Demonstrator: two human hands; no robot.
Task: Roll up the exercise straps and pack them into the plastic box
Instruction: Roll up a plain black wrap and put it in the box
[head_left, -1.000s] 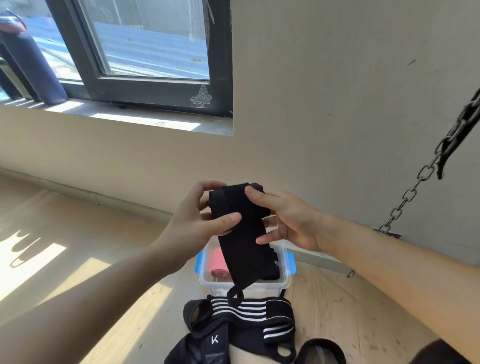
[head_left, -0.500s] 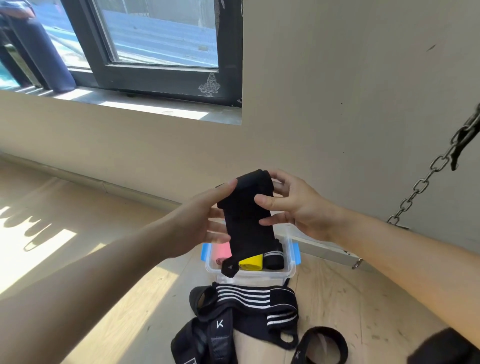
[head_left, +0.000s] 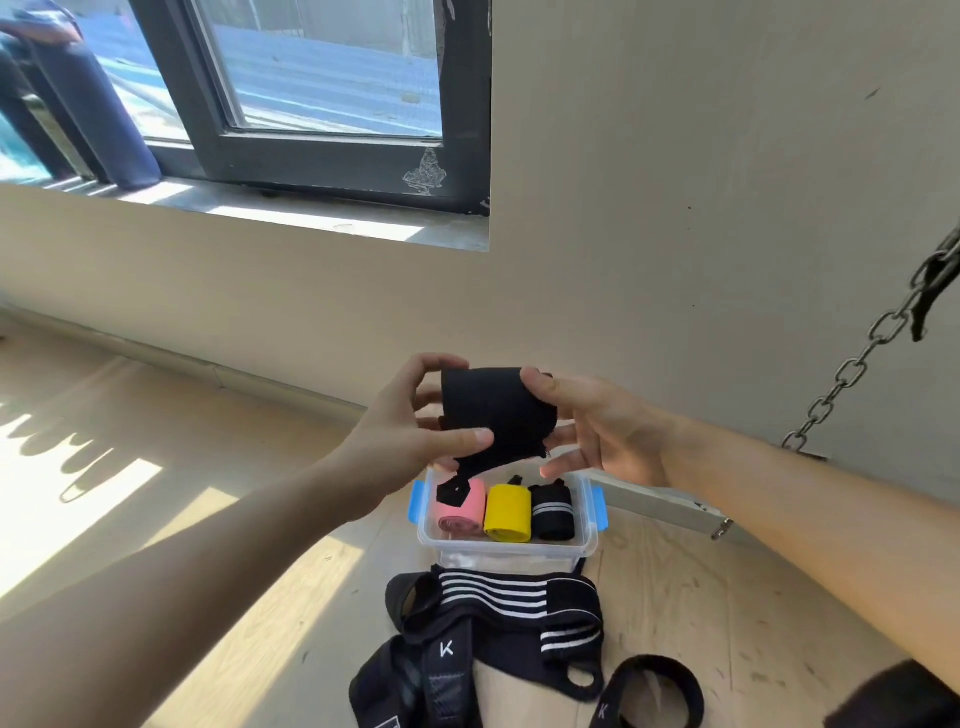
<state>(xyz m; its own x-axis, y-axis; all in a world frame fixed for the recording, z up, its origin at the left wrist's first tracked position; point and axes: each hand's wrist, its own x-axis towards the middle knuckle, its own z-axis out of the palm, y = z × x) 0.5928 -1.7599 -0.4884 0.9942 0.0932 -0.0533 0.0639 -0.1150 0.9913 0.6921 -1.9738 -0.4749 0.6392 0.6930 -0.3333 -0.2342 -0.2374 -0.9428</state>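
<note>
Left hand pinches and right hand grips the half-rolled black strap above the plastic box, its tail dangling across the pink roll, some fingertips hidden behind the cloth, floor straps cut off below.

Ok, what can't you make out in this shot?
Head view:
Some fingers of the right hand: behind the black strap, which the left hand also grips.
Floor of the plastic box: under the pink roll, yellow roll and striped roll.
Loose straps: cut off by the bottom edge.
Chain: top cut by right edge.
</note>
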